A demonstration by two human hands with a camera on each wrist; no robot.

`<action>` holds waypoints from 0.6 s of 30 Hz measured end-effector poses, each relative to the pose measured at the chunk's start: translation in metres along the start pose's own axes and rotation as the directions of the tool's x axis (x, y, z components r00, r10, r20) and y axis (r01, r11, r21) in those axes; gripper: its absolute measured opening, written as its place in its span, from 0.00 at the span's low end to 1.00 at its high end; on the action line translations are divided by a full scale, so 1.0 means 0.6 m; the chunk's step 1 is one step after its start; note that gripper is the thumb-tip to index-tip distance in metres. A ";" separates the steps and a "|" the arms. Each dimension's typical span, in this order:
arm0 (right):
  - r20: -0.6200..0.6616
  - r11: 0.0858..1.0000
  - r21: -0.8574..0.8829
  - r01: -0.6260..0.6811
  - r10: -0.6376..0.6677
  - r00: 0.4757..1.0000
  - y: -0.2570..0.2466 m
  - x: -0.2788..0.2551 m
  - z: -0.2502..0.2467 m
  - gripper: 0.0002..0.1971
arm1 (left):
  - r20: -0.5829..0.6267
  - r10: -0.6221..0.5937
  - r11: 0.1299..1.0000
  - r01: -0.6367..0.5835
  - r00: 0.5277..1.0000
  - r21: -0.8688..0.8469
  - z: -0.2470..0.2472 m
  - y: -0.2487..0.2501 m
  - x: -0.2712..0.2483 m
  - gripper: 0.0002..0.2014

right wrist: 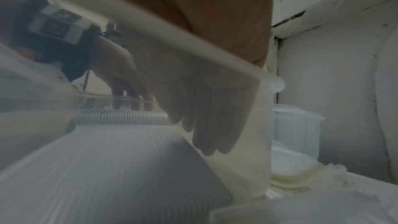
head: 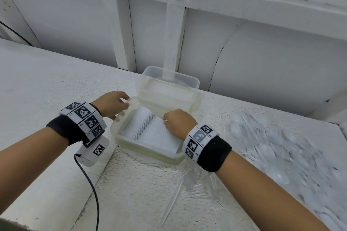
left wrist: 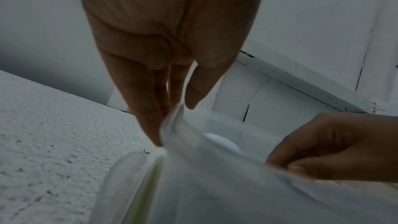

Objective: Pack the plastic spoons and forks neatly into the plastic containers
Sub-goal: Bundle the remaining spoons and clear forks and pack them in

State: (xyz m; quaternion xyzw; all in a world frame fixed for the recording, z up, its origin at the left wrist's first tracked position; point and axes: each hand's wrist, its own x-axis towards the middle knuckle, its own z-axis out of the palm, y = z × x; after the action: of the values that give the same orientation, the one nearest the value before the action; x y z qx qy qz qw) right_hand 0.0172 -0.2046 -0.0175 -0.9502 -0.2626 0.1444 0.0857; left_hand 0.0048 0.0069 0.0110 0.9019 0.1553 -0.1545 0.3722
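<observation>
Your left hand [head: 112, 104] pinches the far-left rim of the open container [head: 120, 127] on the tabletop [head: 47, 80]. Your right hand [head: 178, 122] rests curled on the packed cutlery [head: 150, 131] inside; its grip is unclear. Loose spoons and forks [head: 272, 142] lie right of the container.

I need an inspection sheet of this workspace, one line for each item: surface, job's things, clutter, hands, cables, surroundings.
Surface: rough white table.
Job's things: open container holds neat rows of packed cutlery; stacked containers stand behind it; loose pile of spoons and forks at right.
Clutter: a few stray forks lie in front of the open container.
Hands: left hand grips the container's left rim; right hand is curled over the packed cutlery, its grip unclear.
Cables: black cable hangs from the left wrist camera.
Surroundings: white panelled wall.
</observation>
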 end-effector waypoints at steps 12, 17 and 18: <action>-0.283 0.960 0.262 -0.097 0.173 0.943 0.102 -0.203 -0.053 0.15 | -0.210 0.361 0.923 -0.315 0.909 0.223 0.021 0.067 -0.083 0.13; -0.206 0.925 0.207 -0.317 0.358 0.911 0.200 -0.279 -0.039 0.16 | -0.076 0.578 0.811 -0.561 0.813 0.163 0.091 0.178 -0.137 0.11; -0.198 0.914 0.189 -0.359 0.394 0.898 0.218 -0.290 -0.036 0.16 | -0.033 0.600 0.794 -0.590 0.799 0.150 0.112 0.200 -0.142 0.11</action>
State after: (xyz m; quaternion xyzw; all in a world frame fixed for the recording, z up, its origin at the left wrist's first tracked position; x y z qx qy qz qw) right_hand -0.0565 -0.4085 0.0112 -0.9843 -0.0501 0.0653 0.1562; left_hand -0.0356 -0.1363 0.0740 0.9328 -0.1321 -0.0037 0.3352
